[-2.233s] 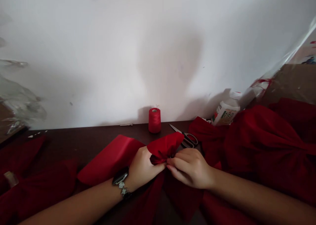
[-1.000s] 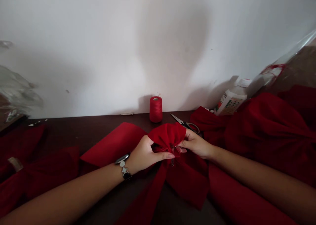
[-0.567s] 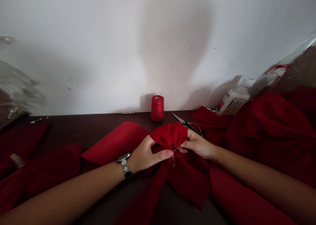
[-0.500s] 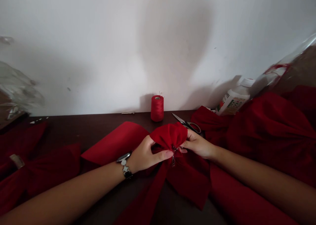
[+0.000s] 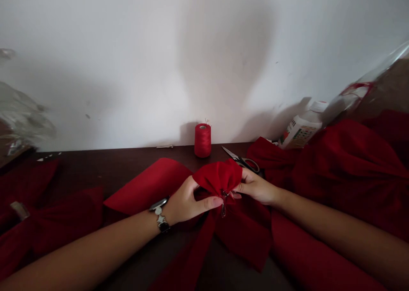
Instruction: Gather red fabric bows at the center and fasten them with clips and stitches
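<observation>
A red fabric bow (image 5: 220,178) is bunched at its middle on the dark table (image 5: 105,169). My left hand (image 5: 187,201), with a watch on the wrist, pinches the gathered middle from the left, thumb stretched across it. My right hand (image 5: 255,186) pinches the same gather from the right. A small metal clip or pin (image 5: 223,202) hangs at the pinched spot between my fingertips. The bow's tails (image 5: 243,235) hang toward me.
A red thread spool (image 5: 202,140) stands by the white wall. Scissors (image 5: 244,161) lie just behind my right hand. A white bottle (image 5: 298,131) leans at the right, above a heap of red fabric (image 5: 348,167). More red bows (image 5: 47,214) lie at the left.
Over two seconds both hands turned the bow, so its gathered middle with the metal clip now faces me. In the last half second hardly anything has moved.
</observation>
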Motion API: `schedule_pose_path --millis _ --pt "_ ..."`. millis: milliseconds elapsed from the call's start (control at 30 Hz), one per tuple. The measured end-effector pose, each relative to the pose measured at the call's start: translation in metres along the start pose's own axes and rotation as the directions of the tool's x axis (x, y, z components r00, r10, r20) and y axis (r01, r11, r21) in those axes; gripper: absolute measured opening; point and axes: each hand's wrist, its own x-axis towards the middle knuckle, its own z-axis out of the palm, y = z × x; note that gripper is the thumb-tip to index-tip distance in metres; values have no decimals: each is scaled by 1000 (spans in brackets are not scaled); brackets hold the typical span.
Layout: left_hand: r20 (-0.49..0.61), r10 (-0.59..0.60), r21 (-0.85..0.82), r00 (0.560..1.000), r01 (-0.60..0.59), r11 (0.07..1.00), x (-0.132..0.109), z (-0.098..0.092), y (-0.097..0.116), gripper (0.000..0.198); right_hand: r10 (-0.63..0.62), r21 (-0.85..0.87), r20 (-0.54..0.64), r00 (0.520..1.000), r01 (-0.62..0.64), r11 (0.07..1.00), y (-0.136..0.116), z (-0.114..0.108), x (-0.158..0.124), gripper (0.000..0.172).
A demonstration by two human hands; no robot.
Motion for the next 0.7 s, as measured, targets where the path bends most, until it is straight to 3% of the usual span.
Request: schedule_pose_path --millis 700 --pt "-9 35 100 999 -34 994 -1 1 1 24 -11 12 -13 1000 11 1000 1 -2 0 34"
